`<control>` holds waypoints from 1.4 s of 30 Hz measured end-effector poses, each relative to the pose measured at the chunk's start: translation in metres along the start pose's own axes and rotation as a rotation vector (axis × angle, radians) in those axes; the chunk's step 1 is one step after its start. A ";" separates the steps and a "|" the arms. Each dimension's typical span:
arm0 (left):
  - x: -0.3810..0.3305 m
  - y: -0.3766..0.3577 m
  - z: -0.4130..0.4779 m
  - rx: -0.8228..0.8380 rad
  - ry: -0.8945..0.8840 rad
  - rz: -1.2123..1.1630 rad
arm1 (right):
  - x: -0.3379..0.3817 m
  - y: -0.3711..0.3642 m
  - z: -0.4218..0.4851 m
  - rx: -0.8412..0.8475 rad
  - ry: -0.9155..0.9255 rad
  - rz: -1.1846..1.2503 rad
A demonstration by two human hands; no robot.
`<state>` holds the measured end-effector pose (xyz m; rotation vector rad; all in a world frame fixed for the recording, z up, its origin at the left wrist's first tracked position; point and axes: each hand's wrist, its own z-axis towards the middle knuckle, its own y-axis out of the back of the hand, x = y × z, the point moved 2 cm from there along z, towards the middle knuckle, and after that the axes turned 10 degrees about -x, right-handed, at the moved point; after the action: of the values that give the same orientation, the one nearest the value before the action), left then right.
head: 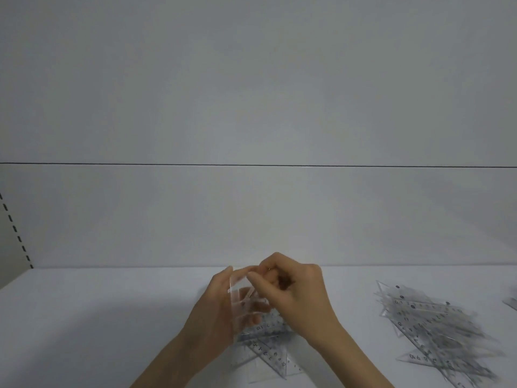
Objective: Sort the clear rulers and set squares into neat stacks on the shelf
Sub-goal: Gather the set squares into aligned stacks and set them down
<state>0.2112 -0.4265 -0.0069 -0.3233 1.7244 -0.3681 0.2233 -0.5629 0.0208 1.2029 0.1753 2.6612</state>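
Holding a bundle of clear set squares [241, 299] on edge near the middle of the white shelf [106, 317], the person gripped it from the side in the curled left hand [214, 306] while the right hand [296, 292] pinched its top. Other flat set squares [270, 352] lay just beneath, and a loose heap [436, 329] sat well apart to the right. The plastic looked light, stiff and slick, apt to slide sheet on sheet, so I judged squeezing the faces near the edges the safest hold.
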 end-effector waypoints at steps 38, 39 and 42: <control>-0.003 0.011 0.008 0.208 0.118 -0.022 | -0.030 0.014 0.021 0.130 0.108 -0.125; -0.007 0.014 0.010 0.154 0.092 -0.049 | -0.034 0.023 0.025 0.075 0.042 -0.121; -0.018 0.025 0.017 0.023 0.023 -0.147 | -0.059 0.039 0.028 0.087 -0.130 -0.258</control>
<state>0.2310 -0.3978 -0.0045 -0.4323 1.7224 -0.5001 0.2765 -0.6146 0.0042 1.2792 0.3994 2.3675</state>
